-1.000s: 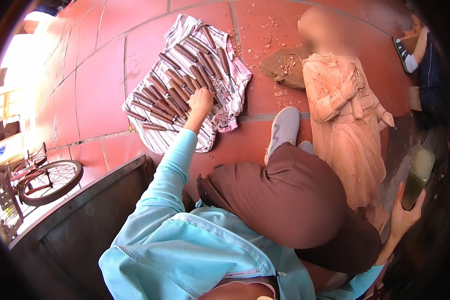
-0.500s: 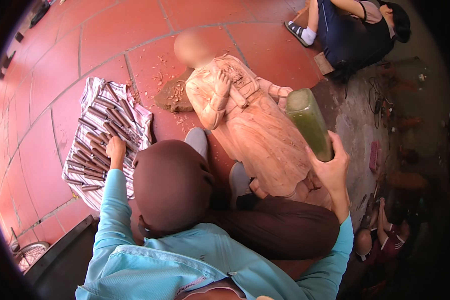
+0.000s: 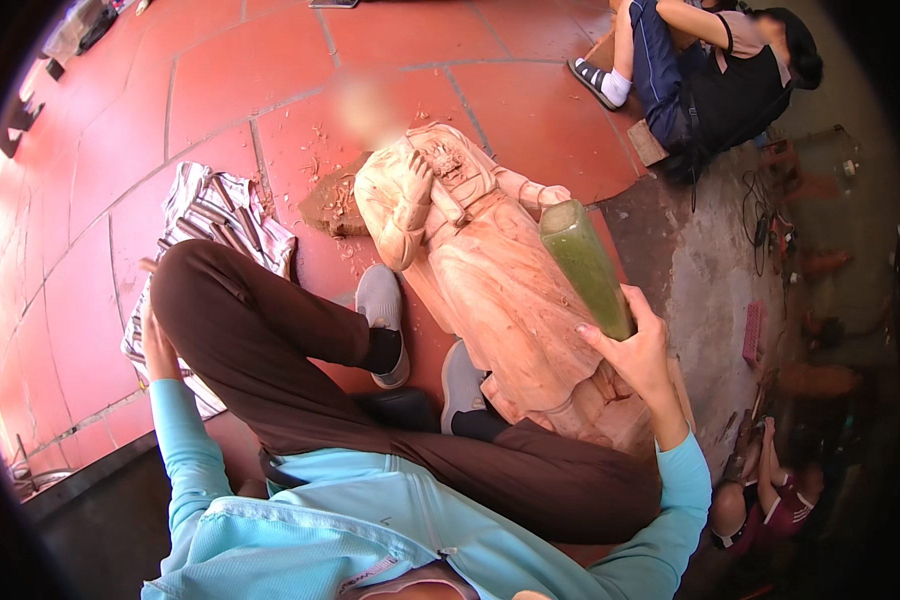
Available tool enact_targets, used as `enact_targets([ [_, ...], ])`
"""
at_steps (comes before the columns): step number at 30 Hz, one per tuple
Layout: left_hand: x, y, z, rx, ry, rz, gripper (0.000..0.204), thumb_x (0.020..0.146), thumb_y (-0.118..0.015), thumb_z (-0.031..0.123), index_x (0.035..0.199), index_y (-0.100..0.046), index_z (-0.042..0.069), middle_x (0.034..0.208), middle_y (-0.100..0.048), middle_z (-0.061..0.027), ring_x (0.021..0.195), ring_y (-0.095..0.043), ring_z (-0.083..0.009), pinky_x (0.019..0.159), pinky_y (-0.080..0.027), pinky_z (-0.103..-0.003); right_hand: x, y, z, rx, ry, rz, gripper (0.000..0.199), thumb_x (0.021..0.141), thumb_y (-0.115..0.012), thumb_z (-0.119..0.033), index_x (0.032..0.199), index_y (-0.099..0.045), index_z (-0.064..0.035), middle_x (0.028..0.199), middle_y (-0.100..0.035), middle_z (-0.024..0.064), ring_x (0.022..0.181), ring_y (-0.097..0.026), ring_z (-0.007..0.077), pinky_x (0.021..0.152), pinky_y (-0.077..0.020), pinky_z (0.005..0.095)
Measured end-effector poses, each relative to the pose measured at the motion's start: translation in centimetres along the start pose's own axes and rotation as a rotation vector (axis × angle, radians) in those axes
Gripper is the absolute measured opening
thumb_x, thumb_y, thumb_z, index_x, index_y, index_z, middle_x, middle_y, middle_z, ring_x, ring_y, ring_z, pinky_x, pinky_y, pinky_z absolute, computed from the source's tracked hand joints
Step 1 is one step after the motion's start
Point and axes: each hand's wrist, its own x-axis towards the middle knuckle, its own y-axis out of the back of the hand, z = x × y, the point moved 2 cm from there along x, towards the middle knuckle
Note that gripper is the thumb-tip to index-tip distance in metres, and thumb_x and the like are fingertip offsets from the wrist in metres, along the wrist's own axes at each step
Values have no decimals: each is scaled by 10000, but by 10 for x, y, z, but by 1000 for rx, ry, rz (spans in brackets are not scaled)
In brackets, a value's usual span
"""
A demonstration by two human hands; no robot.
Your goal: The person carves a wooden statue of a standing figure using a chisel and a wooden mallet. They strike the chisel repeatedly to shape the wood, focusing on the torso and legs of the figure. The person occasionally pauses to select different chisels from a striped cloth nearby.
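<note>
Left hand [image 3: 157,345], now away from the tools [image 3: 247,226], beside the raised knee [image 3: 195,285], its grip impossible to tell; reaching among them seems over; statue [image 3: 490,270] lying at centre, beside the shoes [image 3: 378,300]; right hand [image 3: 646,352] still grasping a green block [image 3: 587,268].

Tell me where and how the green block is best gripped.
Grip the green block by its near end, coming probably from the view's lower right: it is long, that end points down to the right, and the right hand holds it there, between thumb and fingers.
</note>
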Motion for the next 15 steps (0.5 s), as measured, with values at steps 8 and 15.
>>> enact_targets([
  [8, -215, -192, 132, 230, -801, -454, 690, 935, -556, 12, 1426, -91, 151, 1359, -474, -241, 1105, -623, -355, 754, -621, -397, 7, -13, 3, 99, -90, 23, 404, 761, -759, -104, 1112, -588, 0, 893, -678, 101, 816, -646, 154, 725, -511, 301],
  [15, -361, -333, -22, 504, -933, -1129, 242, 879, -633, 121, 1065, -500, 42, 885, -616, -122, 774, -637, -293, 679, -514, -392, 8, -14, 5, -109, 198, 173, 533, 695, -806, -89, 1163, -553, -52, 951, -661, 113, 848, -648, 259, 762, -510, 350],
])
